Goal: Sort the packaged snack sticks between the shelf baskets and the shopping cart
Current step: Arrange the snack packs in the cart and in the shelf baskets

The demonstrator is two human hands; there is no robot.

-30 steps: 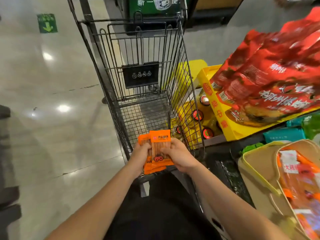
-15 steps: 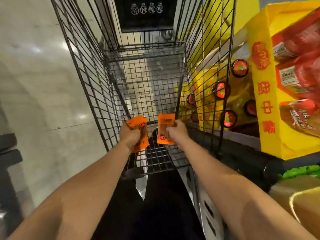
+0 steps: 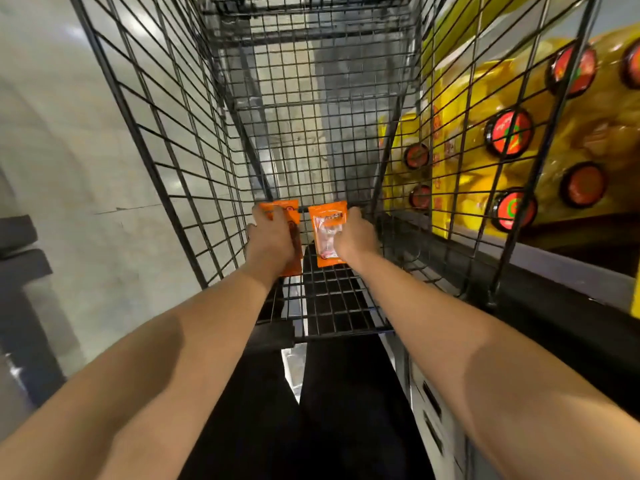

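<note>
Both arms reach down into a black wire shopping cart point(image 3: 180, 140). My left hand point(image 3: 272, 239) grips an orange snack stick packet point(image 3: 282, 206), covering most of it. My right hand point(image 3: 356, 235) holds a second orange packet point(image 3: 327, 233) by its right edge, its clear window with the sticks facing up. Both packets are low over the cart's wire floor point(image 3: 332, 299), side by side and a little apart. Whether they touch the floor I cannot tell.
Through the cart's right wall I see a yellow display box point(image 3: 446, 140) of yellow bottles with red caps point(image 3: 509, 133) on a dark shelf point(image 3: 568, 268). Pale shiny floor tiles point(image 3: 69, 174) lie to the left. Black trousers point(image 3: 311, 410) fill the bottom centre.
The two packets, first stacked together in both hands, are now split one to each hand and lowered deeper into the cart. My view has tipped down and closer.
</note>
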